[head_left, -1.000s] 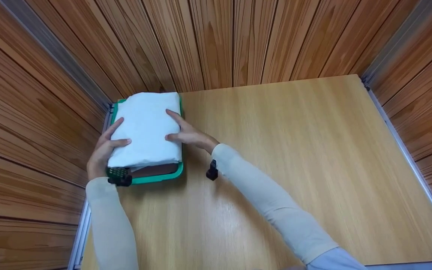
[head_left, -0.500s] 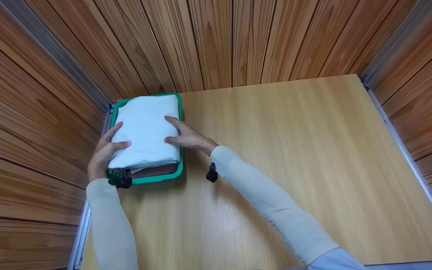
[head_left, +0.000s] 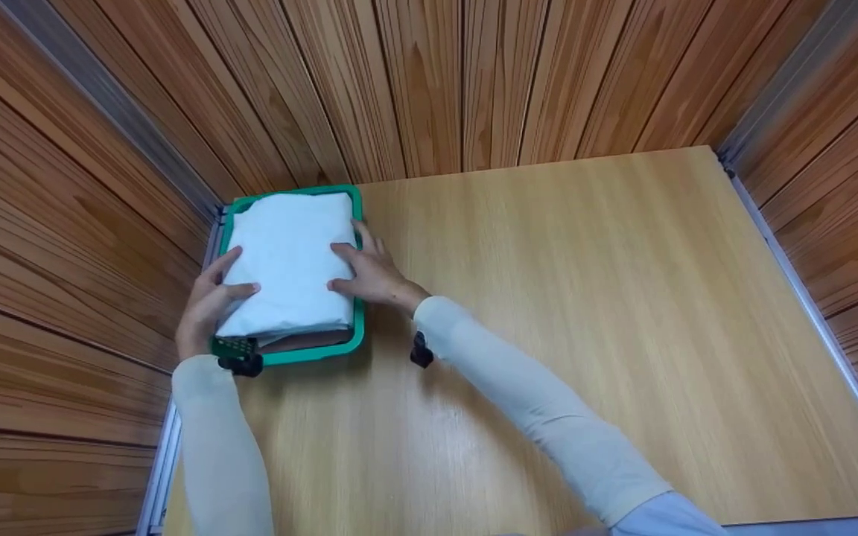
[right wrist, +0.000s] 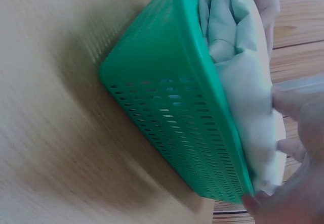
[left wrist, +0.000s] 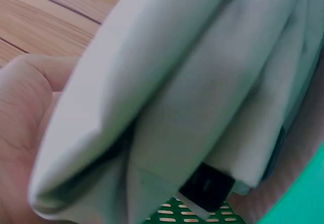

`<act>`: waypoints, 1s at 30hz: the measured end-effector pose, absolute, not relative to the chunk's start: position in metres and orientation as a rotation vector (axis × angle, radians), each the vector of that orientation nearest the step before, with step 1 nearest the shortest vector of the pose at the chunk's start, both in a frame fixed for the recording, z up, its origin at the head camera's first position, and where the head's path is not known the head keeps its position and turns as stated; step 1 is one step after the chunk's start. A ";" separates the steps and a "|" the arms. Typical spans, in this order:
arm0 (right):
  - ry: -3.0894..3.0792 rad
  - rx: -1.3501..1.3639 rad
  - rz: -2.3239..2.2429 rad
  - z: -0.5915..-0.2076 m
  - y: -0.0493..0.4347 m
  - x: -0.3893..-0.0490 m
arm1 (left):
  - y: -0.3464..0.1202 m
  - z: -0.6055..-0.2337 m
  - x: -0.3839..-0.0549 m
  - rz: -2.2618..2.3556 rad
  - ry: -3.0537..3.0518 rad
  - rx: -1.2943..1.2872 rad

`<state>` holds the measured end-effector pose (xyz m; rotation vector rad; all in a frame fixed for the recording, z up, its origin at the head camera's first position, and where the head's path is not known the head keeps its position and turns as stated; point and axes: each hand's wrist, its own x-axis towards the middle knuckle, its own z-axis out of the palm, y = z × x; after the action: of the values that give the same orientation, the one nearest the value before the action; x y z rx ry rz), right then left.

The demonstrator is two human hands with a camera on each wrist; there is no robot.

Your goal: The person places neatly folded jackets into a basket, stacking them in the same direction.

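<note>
A thick folded white cloth (head_left: 291,260) lies in a green plastic basket (head_left: 317,354), its layers rising above the rim. My left hand (head_left: 202,309) grips the cloth's left side, thumb on top and forefinger along the edge; its other fingers are hidden. In the left wrist view, a small black tag (left wrist: 206,186) hangs among the folds. On the other side, my right hand (head_left: 378,274) touches the cloth with its thumb and a fingertip, fingers spread. Another of its fingers reaches down by the basket's right rim, as the right wrist view shows too.
The basket stands at the back left corner of a wooden table (head_left: 548,313), close to the left and back plank walls (head_left: 429,82). Something brown (head_left: 306,341) lies under the cloth at the basket's near end. A metal rail (head_left: 164,454) runs along the table's left edge.
The cloth has sunk lower into the basket, baring the far rim. My right hand has come nearer and spread, one finger now at the rim; my left hand has shifted slightly nearer.
</note>
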<state>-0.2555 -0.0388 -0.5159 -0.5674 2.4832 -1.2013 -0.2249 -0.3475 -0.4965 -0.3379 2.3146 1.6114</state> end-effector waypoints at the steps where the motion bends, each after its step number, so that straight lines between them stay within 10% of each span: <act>1: 2.515 -0.592 -1.156 -0.516 -0.039 -0.255 | -0.348 -0.500 -0.226 1.570 2.348 -0.324; 30: 2.642 -0.904 -0.672 -0.539 -0.029 -0.258 | -0.288 -0.515 -0.231 0.796 2.609 -0.006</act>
<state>-0.2577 -0.0290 -0.5393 -0.9042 2.6422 -0.6716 -0.2310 -0.2884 -0.5153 -0.0064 2.6086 0.7963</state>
